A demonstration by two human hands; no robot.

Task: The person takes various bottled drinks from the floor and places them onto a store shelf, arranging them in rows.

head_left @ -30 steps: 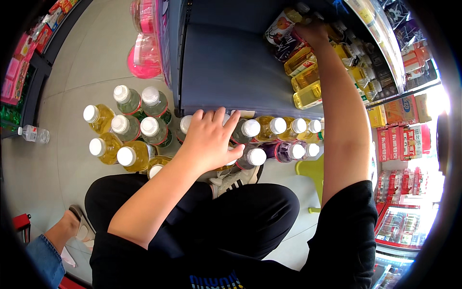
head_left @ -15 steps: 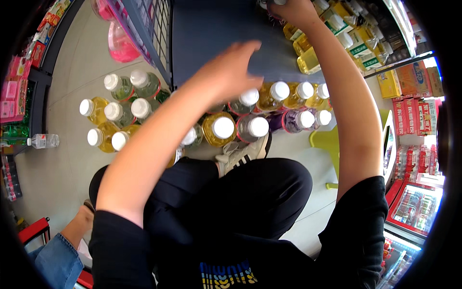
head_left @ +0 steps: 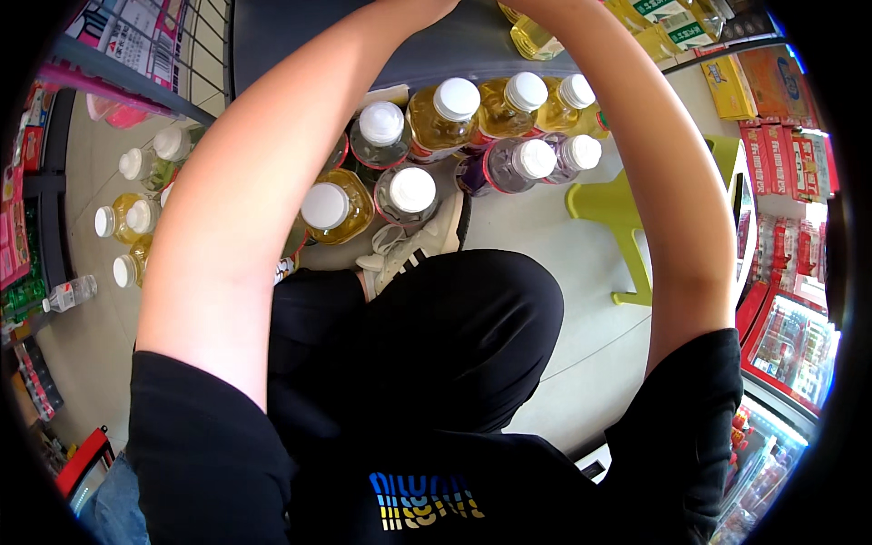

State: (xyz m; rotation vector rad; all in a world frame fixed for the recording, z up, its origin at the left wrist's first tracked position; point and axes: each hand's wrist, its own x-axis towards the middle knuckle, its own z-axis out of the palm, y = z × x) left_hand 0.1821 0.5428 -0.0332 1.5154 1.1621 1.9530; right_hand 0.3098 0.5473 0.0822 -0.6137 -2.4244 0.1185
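Down on the shop floor, seen from the head camera: a cluster of white-capped drink bottles (head_left: 442, 111) stands upright between the person's raised arms, packed close, caps touching or nearly so. Most hold yellow liquid; two purple bottles (head_left: 518, 163) sit at the right of the group. A second bunch of yellow bottles (head_left: 132, 218) stands apart to the left, partly hidden by the left forearm (head_left: 263, 173). Both arms reach up past the top edge toward the grey shelf (head_left: 436, 54), so both hands are out of frame; whether the fingers are released, clenched or grasping anything cannot be told. One yellow bottle (head_left: 531, 36) lies on the shelf by the right forearm (head_left: 654, 154). Judging by the grouping, the floor bottles are staged within easy reach. A white sneaker (head_left: 413, 245) rests just beside them; a yellow-green stool (head_left: 618, 204) stands right.
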